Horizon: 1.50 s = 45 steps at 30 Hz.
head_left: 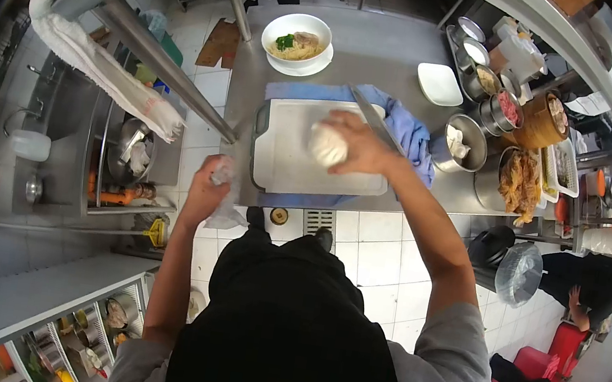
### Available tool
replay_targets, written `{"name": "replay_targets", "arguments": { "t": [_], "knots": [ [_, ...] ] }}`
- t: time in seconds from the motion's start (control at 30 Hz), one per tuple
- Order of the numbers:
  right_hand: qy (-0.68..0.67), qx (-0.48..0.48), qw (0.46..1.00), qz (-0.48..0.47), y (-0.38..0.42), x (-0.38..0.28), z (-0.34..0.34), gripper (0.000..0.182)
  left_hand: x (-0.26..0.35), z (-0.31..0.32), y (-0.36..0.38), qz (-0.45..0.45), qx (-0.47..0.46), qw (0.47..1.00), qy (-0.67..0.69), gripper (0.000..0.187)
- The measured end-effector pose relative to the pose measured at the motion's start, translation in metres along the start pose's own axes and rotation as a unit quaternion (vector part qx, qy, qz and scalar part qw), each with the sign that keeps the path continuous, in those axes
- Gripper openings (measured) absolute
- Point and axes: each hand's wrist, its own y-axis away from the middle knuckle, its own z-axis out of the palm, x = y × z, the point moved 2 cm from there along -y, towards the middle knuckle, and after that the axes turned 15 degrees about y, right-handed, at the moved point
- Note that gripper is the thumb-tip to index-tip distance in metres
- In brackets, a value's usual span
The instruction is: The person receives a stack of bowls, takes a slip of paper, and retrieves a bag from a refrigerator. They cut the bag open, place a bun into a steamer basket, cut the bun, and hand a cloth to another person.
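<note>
My right hand (359, 144) is over the white cutting board (278, 164), its fingers closed around a round whitish lump (328, 147). Motion blurs the lump, and its exact kind cannot be made out. Left of the board, past the counter's edge, my left hand (206, 189) grips a crumpled clear plastic bag (227, 215) that hangs down below it. A long-bladed knife (373, 116) lies across the board's far right corner, partly behind my right hand and forearm. Blue cloth (408, 131) shows around the board's edges.
A bowl of noodles with greens (296, 37) stands on a saucer at the back. To the right are a square white plate (440, 85), a steel pot (460, 144), several ingredient tins (501, 109) and browned meat (519, 186). A steel post (167, 66) rises at the left. Two people are at far right.
</note>
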Motion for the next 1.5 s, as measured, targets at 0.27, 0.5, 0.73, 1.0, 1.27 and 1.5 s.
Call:
{"name": "replay_targets", "arguments": {
  "t": [0.27, 0.5, 0.73, 1.0, 1.27, 1.5],
  "knots": [
    [0.109, 0.029, 0.994, 0.01, 0.029, -0.001, 0.008, 0.11, 0.019, 0.091, -0.052, 0.057, -0.126, 0.984, -0.114, 0.057],
    [0.078, 0.069, 0.994, 0.025, 0.023, -0.008, 0.026, 0.107, -0.018, 0.146, -0.072, 0.056, -0.162, 0.978, -0.119, 0.055],
    [-0.299, 0.001, 0.947, 0.116, 0.009, 0.028, -0.008, 0.096, -0.022, 0.141, -0.077, 0.11, -0.135, 0.979, -0.106, 0.055],
    [-0.307, 0.028, 0.941, 0.137, 0.008, 0.037, -0.006, 0.093, -0.024, 0.18, -0.076, 0.102, -0.172, 0.952, -0.232, 0.031],
    [0.108, 0.013, 0.994, -0.034, 0.018, -0.007, 0.018, 0.113, -0.045, 0.084, -0.07, -0.047, -0.119, 0.992, -0.01, 0.041],
    [-0.143, 0.184, 0.96, 0.153, 0.077, 0.006, 0.04, 0.101, 0.008, 0.121, -0.094, -0.016, -0.203, 0.976, -0.077, 0.106]
  ]
}}
